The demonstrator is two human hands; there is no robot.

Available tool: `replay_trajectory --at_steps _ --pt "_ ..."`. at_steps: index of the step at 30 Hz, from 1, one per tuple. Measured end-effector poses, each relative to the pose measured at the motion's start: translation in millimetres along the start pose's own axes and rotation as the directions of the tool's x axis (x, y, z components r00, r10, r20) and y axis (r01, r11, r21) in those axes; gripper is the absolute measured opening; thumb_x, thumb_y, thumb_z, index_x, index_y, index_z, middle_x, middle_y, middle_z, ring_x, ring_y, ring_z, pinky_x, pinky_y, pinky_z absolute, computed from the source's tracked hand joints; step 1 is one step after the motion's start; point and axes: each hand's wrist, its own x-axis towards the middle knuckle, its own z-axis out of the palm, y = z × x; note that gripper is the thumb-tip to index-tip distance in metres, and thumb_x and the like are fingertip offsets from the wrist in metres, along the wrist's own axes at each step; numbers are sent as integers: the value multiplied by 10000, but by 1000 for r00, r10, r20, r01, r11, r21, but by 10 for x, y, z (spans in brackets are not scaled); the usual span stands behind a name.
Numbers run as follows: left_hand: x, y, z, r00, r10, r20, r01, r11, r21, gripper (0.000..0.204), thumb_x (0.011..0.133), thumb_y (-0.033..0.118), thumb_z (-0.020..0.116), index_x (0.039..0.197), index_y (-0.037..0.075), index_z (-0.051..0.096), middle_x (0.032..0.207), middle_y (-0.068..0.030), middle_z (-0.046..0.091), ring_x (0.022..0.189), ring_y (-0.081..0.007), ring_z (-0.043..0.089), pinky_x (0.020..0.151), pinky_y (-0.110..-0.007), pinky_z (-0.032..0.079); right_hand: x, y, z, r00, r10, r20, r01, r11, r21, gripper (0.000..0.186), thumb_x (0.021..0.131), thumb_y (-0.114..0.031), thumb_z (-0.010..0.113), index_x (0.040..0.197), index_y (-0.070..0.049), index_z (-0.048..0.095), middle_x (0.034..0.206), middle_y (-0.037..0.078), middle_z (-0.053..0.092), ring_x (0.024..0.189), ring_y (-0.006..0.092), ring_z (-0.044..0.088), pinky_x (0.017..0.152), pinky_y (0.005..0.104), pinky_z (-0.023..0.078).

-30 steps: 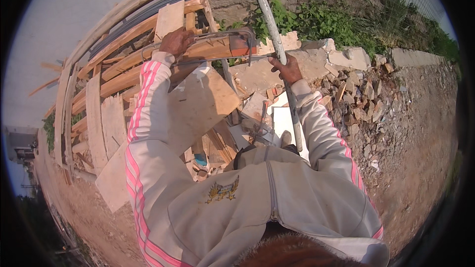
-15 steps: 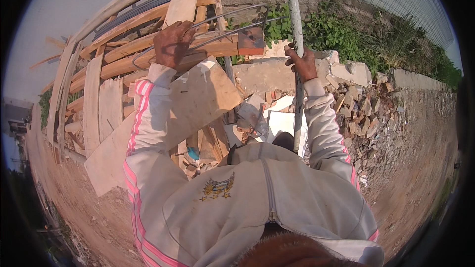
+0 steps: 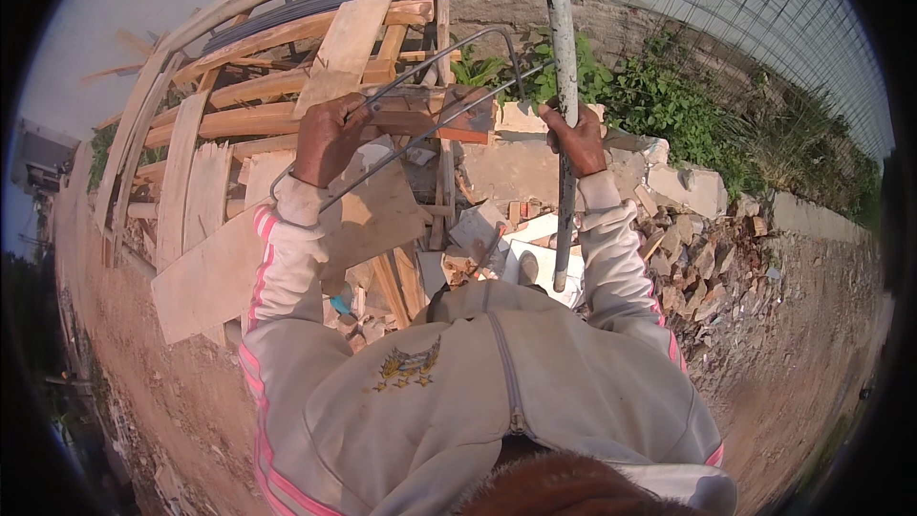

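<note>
My left hand [image 3: 328,140] is closed around one side of a bent steel rebar stirrup [image 3: 508,88], a long narrow loop that slants up toward the right. One free end of the bar reaches close to the pole; whether they touch I cannot tell. My right hand [image 3: 581,141] grips a long whitish, worn pole [image 3: 564,48] that stands nearly upright before me, its thumb and fingers wrapped around it. Behind the stirrup lies a thick timber with a red-painted end [image 3: 468,119].
Stacked timber planks [image 3: 181,172] and a bundle of grey rebar [image 3: 334,2] fill the left. A plywood sheet [image 3: 205,282] slopes below my left arm. Broken bricks [image 3: 702,248] are heaped at right, with green plants [image 3: 659,100] and wire mesh [image 3: 764,0] behind.
The stirrup has tilted, and its far bend now stands higher above the timber. My right hand has closed more tightly around the pole and sits slightly lower. The view has shifted a little.
</note>
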Motion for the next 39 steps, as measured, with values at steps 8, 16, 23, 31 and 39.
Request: replay_trajectory --at_steps 8,16,23,31,39 --pt "-571 -49 628 906 -343 249 419 816 -399 247 1014 208 602 971 11 745 676 83 520 628 -30 402 574 -232 332 175 -39 -127 960 5 279 -30 996 85 331 908 -130 719 1188 12 616 916 103 725 772 139 691 508 239 455" --pt "-1132 196 1135 790 -527 312 610 628 -483 276 1025 246 582 1033 21 741 684 68 522 584 -27 372 531 -231 304 585 159 35 914 42 403 -40 999 -13 149 899 -130 731 946 -36 626 685 15 641 548 74 586 439 224 399" --pt "-1490 476 1187 763 -646 1 572 675 -467 285 954 275 679 964 -9 659 650 -29 561 603 -106 500 587 -296 433 808 477 213 915 21 404 104 953 -285 238 803 -197 765 916 -8 676 667 61 648 518 118 569 504 305 452" --pt "-2437 374 954 669 -742 -40 683 635 -360 242 973 243 674 981 2 663 698 -34 564 662 -126 486 629 -294 434 771 671 278 925 -88 370 196 944 -266 247 810 -230 747 956 -36 703 703 80 660 647 170 631 625 343 493" --pt "-2241 105 656 680 -721 -135 599 652 -465 244 980 210 675 856 2 649 670 49 465 653 -64 375 583 -259 361 640 595 333 926 -88 367 198 941 -274 169 833 -176 720 928 -40 689 686 47 640 613 147 596 596 333 478"
